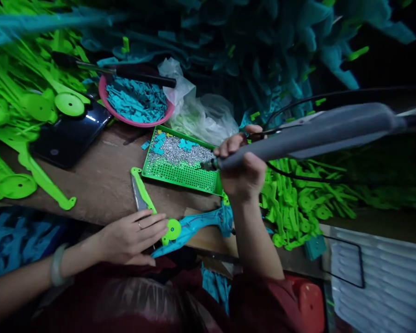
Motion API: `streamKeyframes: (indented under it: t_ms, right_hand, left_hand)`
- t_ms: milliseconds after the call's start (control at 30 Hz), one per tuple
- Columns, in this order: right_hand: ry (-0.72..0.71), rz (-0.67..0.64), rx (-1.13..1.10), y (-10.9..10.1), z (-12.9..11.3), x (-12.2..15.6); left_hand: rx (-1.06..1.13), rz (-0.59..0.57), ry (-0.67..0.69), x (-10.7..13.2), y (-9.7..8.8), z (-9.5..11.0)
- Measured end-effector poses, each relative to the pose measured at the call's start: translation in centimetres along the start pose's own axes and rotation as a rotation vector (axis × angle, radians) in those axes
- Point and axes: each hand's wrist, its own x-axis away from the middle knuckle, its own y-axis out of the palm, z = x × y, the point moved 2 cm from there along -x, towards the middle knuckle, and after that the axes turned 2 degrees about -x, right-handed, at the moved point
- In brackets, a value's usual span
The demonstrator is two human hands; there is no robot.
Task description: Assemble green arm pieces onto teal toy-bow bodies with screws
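Observation:
My right hand (244,173) is wrapped around a grey power screwdriver (319,132), which lies nearly level with its bit pointing left. The bit's tip is over a green perforated tray (180,180) of small silvery screws (176,150), with some teal pieces among them. My left hand (133,236) rests its fingers over a lime-green and teal plastic part (194,224), thumb on the near side. From that part a green arm (143,187) with a grey blade-like strip sticks up past my fingers. A round green disc (173,229) shows beside my fingertips.
A pink bowl (138,124) of teal pieces stands behind the tray, with a dark-handled tool (145,76) across it. Crumpled clear plastic (208,115) lies alongside. A black phone (69,138) and heaped green parts (24,106) are left; more green parts (308,194) lie right.

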Motion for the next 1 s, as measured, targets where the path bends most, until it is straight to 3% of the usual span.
streamKeyframes:
  t_ms: [133, 300, 533, 700, 867, 1000]
  right_hand:
    - [-0.187, 0.082, 0.153, 2.4, 4.3, -0.4]
    - [-0.252, 0.171, 0.250, 2.6, 6.8, 1.0]
    - [-0.280, 0.156, 0.284, 2.3, 7.6, 1.2]
    - [-0.241, 0.199, 0.388, 2.0, 7.5, 1.4]
    - [-0.278, 0.204, 0.313, 1.7, 8.3, 0.6]
    - [-0.289, 0.268, 0.346, 2.9, 6.1, 1.3]
  left_hand:
    - [-0.012, 0.077, -0.075, 0.6, 1.2, 1.0]
    - [-0.123, 0.112, -0.138, 0.8, 1.9, 1.9]
    - [-0.237, 0.130, -0.088, 0.7, 2.5, 1.7]
    - [-0.238, 0.204, -0.068, 0.5, 2.8, 1.8]
    - [-0.264, 0.247, -0.075, 0.3, 3.5, 1.6]
    - [-0.216, 0.321, -0.105, 0.3, 3.7, 1.7]
